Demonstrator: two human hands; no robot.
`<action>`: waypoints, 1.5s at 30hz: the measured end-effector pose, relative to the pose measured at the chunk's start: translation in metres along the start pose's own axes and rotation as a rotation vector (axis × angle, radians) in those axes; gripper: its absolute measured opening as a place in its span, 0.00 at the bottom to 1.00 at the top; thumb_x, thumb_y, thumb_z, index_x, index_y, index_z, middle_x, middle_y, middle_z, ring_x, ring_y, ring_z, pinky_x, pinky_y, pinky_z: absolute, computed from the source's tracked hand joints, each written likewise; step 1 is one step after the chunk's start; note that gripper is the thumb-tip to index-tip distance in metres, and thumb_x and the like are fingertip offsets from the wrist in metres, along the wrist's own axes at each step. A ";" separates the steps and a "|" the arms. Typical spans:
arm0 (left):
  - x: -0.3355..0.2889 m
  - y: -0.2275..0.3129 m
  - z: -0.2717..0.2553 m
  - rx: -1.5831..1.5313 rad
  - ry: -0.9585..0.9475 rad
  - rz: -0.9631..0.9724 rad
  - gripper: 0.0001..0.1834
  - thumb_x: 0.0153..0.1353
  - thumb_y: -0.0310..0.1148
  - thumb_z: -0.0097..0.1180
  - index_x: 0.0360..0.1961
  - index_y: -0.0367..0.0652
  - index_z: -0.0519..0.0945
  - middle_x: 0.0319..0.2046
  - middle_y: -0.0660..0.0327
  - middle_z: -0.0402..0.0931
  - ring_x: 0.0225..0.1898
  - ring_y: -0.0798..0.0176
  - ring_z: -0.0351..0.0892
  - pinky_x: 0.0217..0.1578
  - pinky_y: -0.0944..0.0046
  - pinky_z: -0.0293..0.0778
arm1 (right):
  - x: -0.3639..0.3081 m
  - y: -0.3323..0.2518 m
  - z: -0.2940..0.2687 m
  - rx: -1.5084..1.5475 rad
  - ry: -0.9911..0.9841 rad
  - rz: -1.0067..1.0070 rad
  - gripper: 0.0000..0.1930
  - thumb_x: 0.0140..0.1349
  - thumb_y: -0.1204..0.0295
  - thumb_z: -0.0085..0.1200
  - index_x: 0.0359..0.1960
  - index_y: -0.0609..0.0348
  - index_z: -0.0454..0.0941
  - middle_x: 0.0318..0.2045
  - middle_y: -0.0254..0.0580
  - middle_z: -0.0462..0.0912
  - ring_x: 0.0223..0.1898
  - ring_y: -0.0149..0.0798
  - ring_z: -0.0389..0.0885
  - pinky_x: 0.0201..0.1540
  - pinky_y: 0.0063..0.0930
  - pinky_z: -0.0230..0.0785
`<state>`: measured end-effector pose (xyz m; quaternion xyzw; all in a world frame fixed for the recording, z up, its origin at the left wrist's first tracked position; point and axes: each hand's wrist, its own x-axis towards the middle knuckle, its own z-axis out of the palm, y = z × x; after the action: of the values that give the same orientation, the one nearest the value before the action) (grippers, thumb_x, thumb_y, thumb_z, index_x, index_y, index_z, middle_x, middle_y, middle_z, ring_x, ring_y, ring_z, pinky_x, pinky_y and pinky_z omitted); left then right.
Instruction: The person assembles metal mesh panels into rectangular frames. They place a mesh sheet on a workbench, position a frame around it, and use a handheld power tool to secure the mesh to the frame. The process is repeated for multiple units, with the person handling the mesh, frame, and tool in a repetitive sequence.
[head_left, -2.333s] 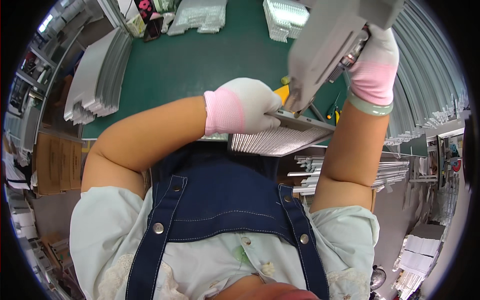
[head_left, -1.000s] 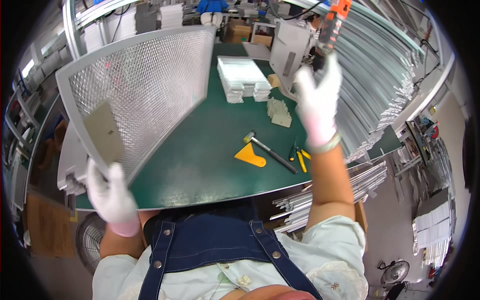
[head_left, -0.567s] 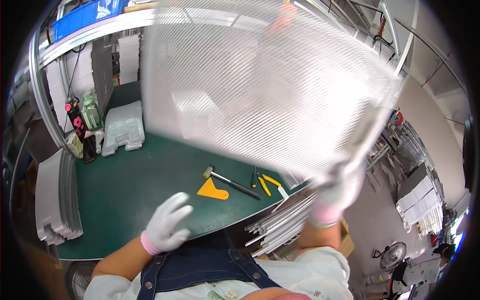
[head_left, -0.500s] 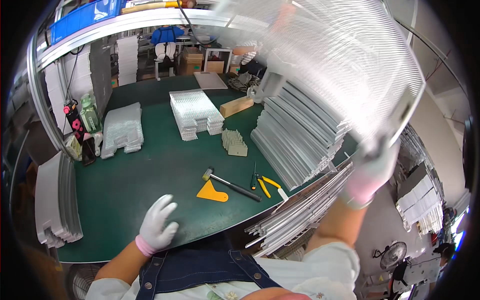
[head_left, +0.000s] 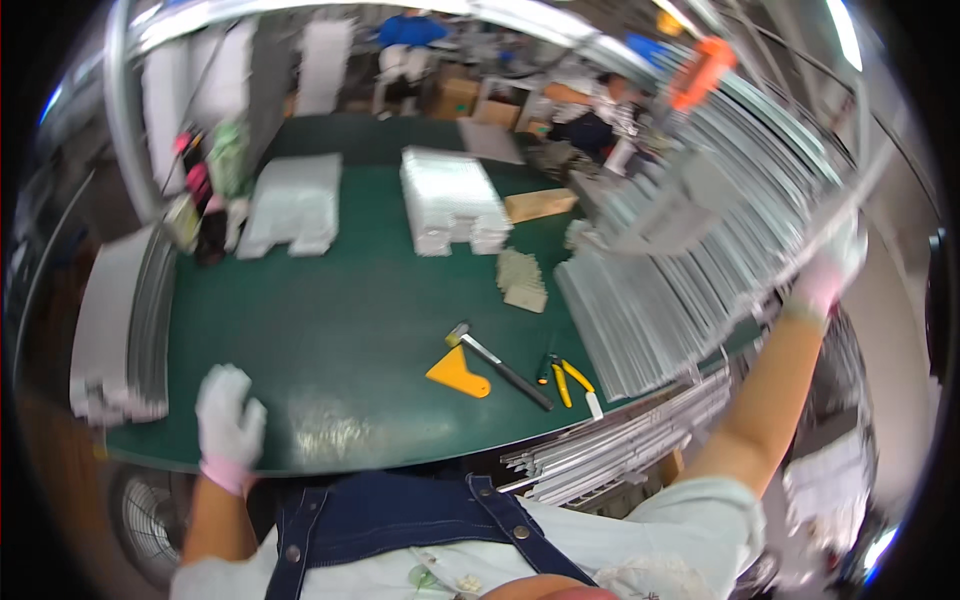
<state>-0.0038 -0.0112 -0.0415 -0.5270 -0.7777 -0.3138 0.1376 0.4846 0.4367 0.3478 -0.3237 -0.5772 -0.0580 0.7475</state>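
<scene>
My left hand (head_left: 230, 415), in a white glove with a pink cuff, hovers over the green table's near left edge with its fingers stretched out, holding nothing. Far to the right, my right hand (head_left: 836, 262), gloved alike, is closed at the outer edge of a pale ribbed panel (head_left: 820, 240). The panel is tilted almost edge-on beside a stack of ribbed silver panels (head_left: 655, 305); blur hides where it ends and how the fingers wrap it. Mid-table lie a hammer (head_left: 505, 370), a yellow-orange scraper (head_left: 460, 374) and yellow-handled pliers (head_left: 568, 380).
The green table (head_left: 340, 330) bears a notched panel stack (head_left: 455, 195), another stack (head_left: 295, 200), a wooden block (head_left: 540, 205) and small pale blocks (head_left: 522, 280). Grey panels (head_left: 120, 325) stand at the left edge. Metal strips (head_left: 620, 440) lie below the right edge. An orange tool (head_left: 702, 72) hangs above.
My right hand has moved outward to the right, and the panel has swung from facing me to nearly edge-on. My left hand has shifted left. The whole view has turned.
</scene>
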 end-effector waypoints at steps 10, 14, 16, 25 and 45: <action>-0.005 -0.223 -0.217 0.385 0.329 -0.768 0.28 0.60 0.52 0.58 0.53 0.42 0.82 0.47 0.50 0.83 0.52 0.45 0.81 0.55 0.54 0.73 | -0.521 -0.006 -0.045 0.134 -0.970 0.072 0.14 0.69 0.76 0.50 0.53 0.72 0.76 0.49 0.53 0.81 0.51 0.51 0.79 0.58 0.39 0.69; -0.015 -0.265 -0.239 0.464 0.222 -0.841 0.32 0.60 0.52 0.59 0.58 0.39 0.78 0.52 0.50 0.81 0.55 0.50 0.80 0.57 0.57 0.73 | -0.563 -0.052 -0.027 0.247 -1.250 -0.157 0.16 0.64 0.72 0.56 0.50 0.68 0.77 0.47 0.58 0.80 0.48 0.59 0.78 0.54 0.47 0.69; -0.022 -0.285 -0.248 0.538 0.027 -0.853 0.34 0.57 0.57 0.59 0.57 0.42 0.79 0.53 0.50 0.80 0.57 0.47 0.78 0.58 0.55 0.73 | -0.567 -0.059 -0.015 0.310 -1.273 -0.276 0.16 0.60 0.71 0.58 0.48 0.68 0.77 0.44 0.59 0.81 0.47 0.61 0.79 0.52 0.50 0.70; 0.066 -0.276 -0.220 0.745 -0.310 -0.772 0.35 0.55 0.63 0.53 0.56 0.48 0.80 0.55 0.54 0.77 0.59 0.48 0.74 0.59 0.49 0.68 | -0.565 -0.066 -0.018 0.175 -1.354 -0.342 0.17 0.57 0.70 0.58 0.45 0.68 0.77 0.41 0.59 0.81 0.44 0.63 0.79 0.50 0.51 0.70; 0.100 -0.351 -0.175 0.676 -0.544 -0.563 0.28 0.71 0.52 0.44 0.61 0.44 0.75 0.46 0.52 0.82 0.50 0.48 0.83 0.49 0.48 0.77 | -0.579 -0.046 -0.013 0.065 -1.355 -0.413 0.19 0.57 0.66 0.56 0.48 0.62 0.78 0.44 0.56 0.81 0.47 0.61 0.78 0.53 0.50 0.68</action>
<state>-0.3832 -0.1359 0.0266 -0.2859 -0.9550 0.0786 0.0033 0.2853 0.2272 -0.1555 -0.1502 -0.9662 0.0330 0.2070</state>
